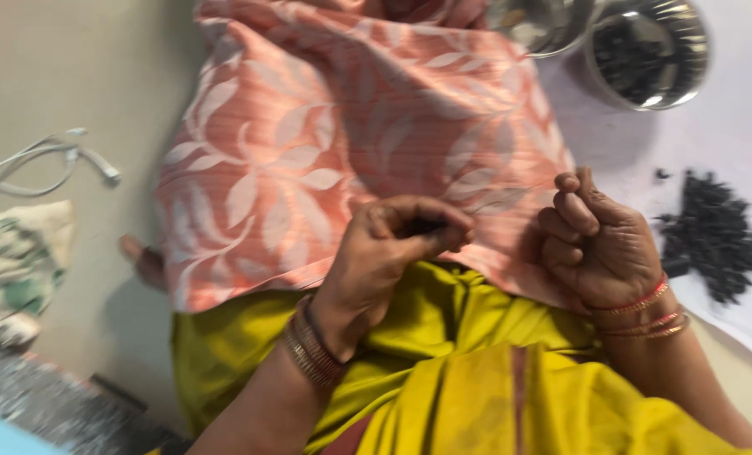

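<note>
**Small dark pieces worked over the lap, heap and bowls off to the right**

Left hand (389, 244): fingers curled inward, tips pinched together on a small dark bit (425, 226) held between thumb and forefinger. Blur made the bit's exact shape hard to read. Stacked thin bangles (313, 347) sat on that wrist.

Right hand (599, 240): fingers folded loosely into the palm, knuckles up. Whether anything lay inside the fist could not be told. Red and gold bangles (641, 313) ringed this wrist.

Both hands hovered over the lap, above a peach-pink cloth with a pale leaf pattern (325, 135) that overlay a mustard-yellow garment (477, 371) nearer the camera.

Outward to the right: a loose heap of small black pieces (713, 236) lay on a pale sheet (738, 126), just beside the right hand. Farther off stood a round steel bowl holding dark pieces (648, 50), with a second shiny steel bowl (545, 25) to its left, partly cut off by the frame.

Far left: a white cable (47, 160) on the floor and a patterned cloth bag (18, 261).

Risks, as judged: the pinched bit was tiny and held only at the fingertips, so a slackened pinch could drop it into the cloth folds, where it would be hard to find. The heap sat close to the right wrist; a careless sweep could scatter it off the sheet.
</note>
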